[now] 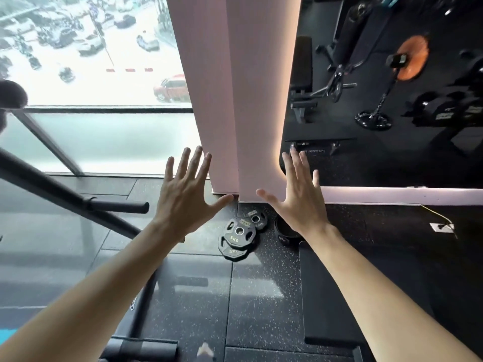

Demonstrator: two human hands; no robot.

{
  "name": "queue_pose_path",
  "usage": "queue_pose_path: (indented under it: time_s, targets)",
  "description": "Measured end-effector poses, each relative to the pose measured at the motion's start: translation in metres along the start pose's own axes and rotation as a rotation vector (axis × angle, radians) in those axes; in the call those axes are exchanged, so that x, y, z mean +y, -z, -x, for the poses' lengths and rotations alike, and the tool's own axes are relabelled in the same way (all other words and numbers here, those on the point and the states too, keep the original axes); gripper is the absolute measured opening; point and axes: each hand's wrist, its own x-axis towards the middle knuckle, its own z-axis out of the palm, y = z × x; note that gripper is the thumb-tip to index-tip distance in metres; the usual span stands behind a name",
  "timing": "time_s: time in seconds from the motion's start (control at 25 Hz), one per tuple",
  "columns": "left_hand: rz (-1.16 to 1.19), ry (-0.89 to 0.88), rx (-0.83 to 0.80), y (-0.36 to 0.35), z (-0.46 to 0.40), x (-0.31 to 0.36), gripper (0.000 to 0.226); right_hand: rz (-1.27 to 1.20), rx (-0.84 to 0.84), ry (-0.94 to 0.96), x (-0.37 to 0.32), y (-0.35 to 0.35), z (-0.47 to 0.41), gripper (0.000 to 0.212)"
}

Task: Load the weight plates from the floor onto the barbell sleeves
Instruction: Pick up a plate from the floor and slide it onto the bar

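Note:
Black weight plates lie on the rubber floor at the foot of a pink pillar: two stacked plates marked 5KG [239, 237], a smaller plate [256, 218] behind them, and another dark plate [285, 229] partly hidden by my right wrist. The black barbell [65, 189] runs in from the left, and its bare sleeve [117, 205] ends left of the plates. My left hand [183, 194] and my right hand [298, 194] are held out, fingers spread, palms down, above the plates and holding nothing.
The pink pillar [235, 100] stands straight ahead with a large window [91, 61] to its left. A mirror [392, 87] on the right reflects gym gear. A black mat [352, 296] lies at the right. Rack bars [146, 283] cross the lower left.

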Motion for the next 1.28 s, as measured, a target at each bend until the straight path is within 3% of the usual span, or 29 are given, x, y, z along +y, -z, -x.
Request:
queue_pose_path:
  time_s: [0.36,0.76,0.96,1.28]
  targets:
    - [0.026,0.082,-0.122,-0.117,-0.102,-0.046,0.106,0.026,-0.095,-0.103,0.042,-0.104,-0.113,0.104]
    - [0.057,0.093,-0.505,-0.321,-0.218,-0.085,0.101,0.003,-0.308,-0.354,0.093,-0.293,-0.246,0.094]
    - [0.024,0.196,-0.755,-0.488,-0.201,-0.088,0.093,-0.021,-0.488,-0.517,0.161,-0.444,-0.238,0.092]
    - [0.089,0.321,-0.971,-0.773,-0.146,-0.066,0.087,0.010,-0.671,-0.635,0.263,-0.704,-0.175,0.095]
